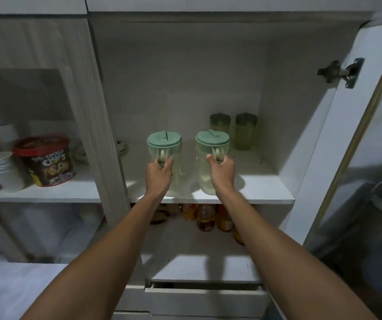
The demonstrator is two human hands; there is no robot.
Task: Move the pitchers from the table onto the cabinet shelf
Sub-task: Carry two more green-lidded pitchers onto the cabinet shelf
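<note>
Both my bare arms reach straight up the middle of the frame, roughly parallel. My left hand (160, 173) and my right hand (221, 170) are each curled closed, knuckles toward me.

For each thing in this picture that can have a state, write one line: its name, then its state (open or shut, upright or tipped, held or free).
Left pitcher: upright, lid on, held by its handle.
Right pitcher: upright, lid on, held by its handle.
Left hand: shut on the left pitcher.
Right hand: shut on the right pitcher.
Cabinet door: open.
Drawer: slightly open.
Cereal tub: upright, lid on.
Paper cups: stacked, upright.
</note>
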